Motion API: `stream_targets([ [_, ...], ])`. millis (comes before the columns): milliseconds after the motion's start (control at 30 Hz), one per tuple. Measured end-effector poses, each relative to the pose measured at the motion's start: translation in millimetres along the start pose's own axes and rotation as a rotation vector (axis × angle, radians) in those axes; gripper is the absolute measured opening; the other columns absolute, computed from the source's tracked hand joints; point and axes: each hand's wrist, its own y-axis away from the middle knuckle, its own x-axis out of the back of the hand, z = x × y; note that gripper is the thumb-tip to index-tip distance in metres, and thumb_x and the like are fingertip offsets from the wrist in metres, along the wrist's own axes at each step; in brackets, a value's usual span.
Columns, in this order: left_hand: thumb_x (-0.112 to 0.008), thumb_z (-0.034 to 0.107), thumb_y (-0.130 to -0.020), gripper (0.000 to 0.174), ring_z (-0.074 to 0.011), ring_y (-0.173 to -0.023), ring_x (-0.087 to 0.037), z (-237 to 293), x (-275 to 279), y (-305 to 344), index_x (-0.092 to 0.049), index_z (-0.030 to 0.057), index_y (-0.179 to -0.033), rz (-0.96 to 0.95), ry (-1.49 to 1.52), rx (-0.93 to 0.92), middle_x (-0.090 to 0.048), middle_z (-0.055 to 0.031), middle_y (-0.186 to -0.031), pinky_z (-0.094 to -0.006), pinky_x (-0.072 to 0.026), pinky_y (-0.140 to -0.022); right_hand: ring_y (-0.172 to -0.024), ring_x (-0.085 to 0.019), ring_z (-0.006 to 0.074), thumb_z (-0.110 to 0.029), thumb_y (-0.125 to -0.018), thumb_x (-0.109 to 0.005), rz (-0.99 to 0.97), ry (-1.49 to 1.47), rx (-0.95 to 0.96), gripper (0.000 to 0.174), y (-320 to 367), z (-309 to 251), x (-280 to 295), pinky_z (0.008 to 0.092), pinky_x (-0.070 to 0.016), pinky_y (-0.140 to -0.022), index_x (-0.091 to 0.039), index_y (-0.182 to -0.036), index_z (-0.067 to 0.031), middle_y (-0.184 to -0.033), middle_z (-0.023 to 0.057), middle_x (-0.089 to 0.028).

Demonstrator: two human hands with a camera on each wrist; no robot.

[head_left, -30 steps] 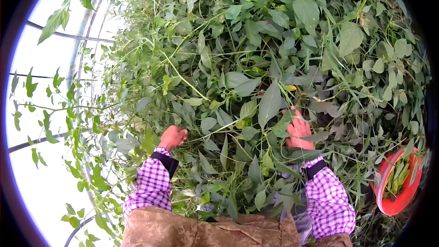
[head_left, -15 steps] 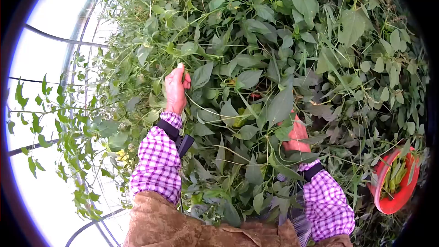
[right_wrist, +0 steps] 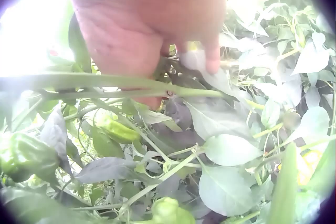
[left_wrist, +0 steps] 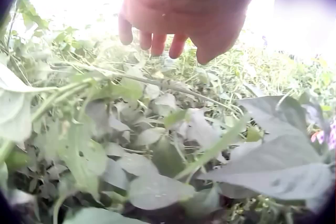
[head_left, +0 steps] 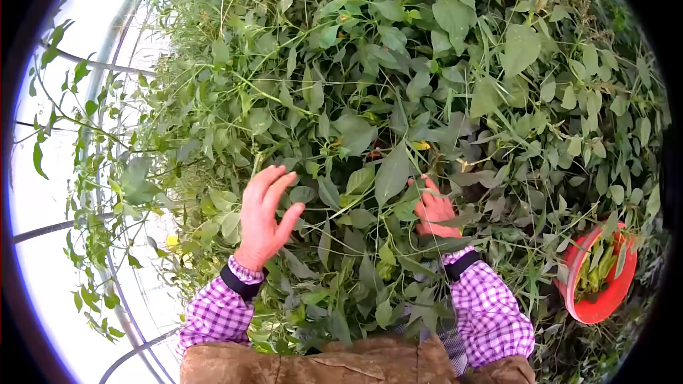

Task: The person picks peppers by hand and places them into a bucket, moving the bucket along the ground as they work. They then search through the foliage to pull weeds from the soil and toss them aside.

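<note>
My left hand (head_left: pixel 265 220) hovers over the leafy pepper plants (head_left: pixel 334 235), fingers straight and thumb spread apart, holding nothing. In the left wrist view its fingers (left_wrist: pixel 176 48) point down above the leaves. My right hand (head_left: pixel 435 213) reaches in among the foliage, its fingers spread and partly covered by leaves. Seen from the right wrist, that hand (right_wrist: pixel 147 29) is behind a thick green stem (right_wrist: pixel 131 85), with no pepper showing in its fingers. Below it hang a pale green pepper (right_wrist: pixel 119 129), a rounder green pepper (right_wrist: pixel 26 155) and another pepper (right_wrist: pixel 168 211).
A red bucket (head_left: pixel 605 308) holding several long green peppers (head_left: pixel 597 267) stands at the right among the plants. Dense leaves and stems surround both hands. Bright plastic sheeting with curved hoops (head_left: pixel 60 227) runs along the left.
My left hand rose forward among the stems with curled fingers, then came back toward me and spread open. The right hand stays in about the same spot among the leaves.
</note>
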Motion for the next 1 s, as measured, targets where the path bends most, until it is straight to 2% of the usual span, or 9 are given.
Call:
stream_targets([
  [233, -0.064, 0.028, -0.081, 0.069, -0.0393, -0.107, -0.056, 87.3, -80.4, 83.7, -0.032, 0.0184, -0.141, -0.873, 0.511, 0.243, -0.029, -0.0229, -0.143, -0.045, -0.0465, -0.089, -0.136, -0.03, 0.0328, -0.008, -0.066, -0.061, 0.12, 0.095, 0.048, 0.041, 2.0, 10.2, -17.2, 0.0455, -0.0403, -0.094, -0.061, -0.107, -0.0068, -0.136, 0.0105, -0.045],
  [467, -0.048, 0.037, -0.094, 0.064, -0.0396, -0.091, -0.061, 104.5, -88.6, 114.8, -0.019, 0.016, -0.147, -0.831, 0.687, 0.251, -0.022, -0.0277, -0.146, -0.044, -0.0507, -0.08, -0.111, -0.054, 0.0268, -0.014, -0.084, -0.061, 0.005, -0.356, 0.043, 0.053, 5.4, 28.6, -35.0, 0.0363, -0.0478, -0.087, -0.043, -0.133, -0.0059, -0.133, 0.0103, -0.049],
  [567, -0.044, 0.04, -0.095, 0.065, -0.0384, -0.089, -0.062, 106.2, -84.4, 121.9, -0.015, 0.016, -0.148, -0.796, 0.691, 0.279, -0.027, -0.0277, -0.144, -0.0434, -0.0513, -0.077, -0.122, -0.048, 0.0239, -0.017, -0.091, -0.053, 0.07, -1.52, -0.07, 0.055, 10.0, 20.7, -41.3, 0.0357, -0.0458, -0.096, -0.032, -0.14, -0.0072, -0.141, 0.0093, -0.04],
  [633, -0.044, 0.04, -0.095, 0.06, -0.0349, -0.087, -0.063, 88.6, -85.6, 117.8, -0.025, 0.0134, -0.145, -0.489, 0.627, 0.268, -0.055, -0.021, -0.124, -0.0403, -0.0512, -0.071, -0.127, -0.043, 0.0256, -0.017, -0.09, -0.055, -0.342, -0.701, -0.313, 0.062, 9.7, 53.2, -40.6, 0.0393, -0.0437, -0.101, -0.025, -0.144, -0.0095, -0.146, 0.0097, -0.031],
  [700, -0.051, 0.033, -0.093, 0.044, -0.0306, -0.087, -0.065, 56.7, -89.5, 107.5, -0.047, 0.0127, -0.132, -0.232, 0.553, 0.427, -0.066, -0.0134, -0.103, -0.0372, -0.0517, -0.071, -0.13, -0.039, 0.027, -0.019, -0.089, -0.059, -0.077, -2.353, -0.253, 0.07, 16.9, 59.5, -61.4, 0.0426, -0.041, -0.104, -0.019, -0.146, -0.0111, -0.148, 0.0104, -0.026],
  [733, -0.052, 0.033, -0.092, 0.041, -0.0298, -0.082, -0.065, 33.8, -96.7, 104.5, -0.052, 0.0118, -0.126, -0.139, 0.359, 0.425, -0.065, -0.0123, -0.103, -0.0362, -0.0513, -0.072, -0.131, -0.036, 0.029, -0.018, -0.093, -0.053, -0.025, -2.072, -0.104, 0.067, 20.5, 59.5, -69.7, 0.0444, -0.0395, -0.106, -0.013, -0.147, -0.0094, -0.148, 0.0117, -0.026],
  [833, -0.054, 0.048, -0.087, 0.049, -0.0324, -0.126, -0.041, -33.6, -106.9, 129.8, -0.054, 0.0184, -0.126, -0.59, -0.253, 0.396, -0.054, -0.0122, -0.123, -0.0518, -0.039, -0.094, -0.132, -0.035, 0.0309, -0.017, -0.097, -0.044, -0.064, -1.844, 0.097, 0.057, 10.7, 38.6, -48.0, 0.0453, -0.0379, -0.107, -0.016, -0.145, -0.0062, -0.148, 0.0118, -0.027],
  [867, -0.052, 0.052, -0.087, 0.052, -0.0345, -0.118, -0.049, -48.5, -109.5, 149.9, -0.053, 0.0206, -0.128, -0.844, -0.405, 0.389, -0.053, -0.013, -0.124, -0.0495, -0.0414, -0.094, -0.133, -0.033, 0.0317, -0.017, -0.096, -0.044, -0.061, -2.532, -0.293, 0.057, 8.1, 43.7, -49.7, 0.044, -0.0333, -0.11, -0.017, -0.145, -0.0033, -0.147, 0.0127, -0.028],
  [1000, -0.051, 0.045, -0.089, 0.055, -0.0388, -0.1, -0.06, -68.7, -124.2, 271.4, -0.042, 0.0194, -0.137, -1.201, 0.021, 0.565, -0.057, -0.0222, -0.117, -0.0477, -0.0485, -0.083, -0.135, -0.03, 0.031, -0.021, -0.096, -0.041, -0.197, -2.507, -0.042, 0.056, 3.9, 56.2, -56.8, 0.0415, -0.0293, -0.112, -0.018, -0.145, -0.0062, -0.147, 0.0116, -0.029],
])
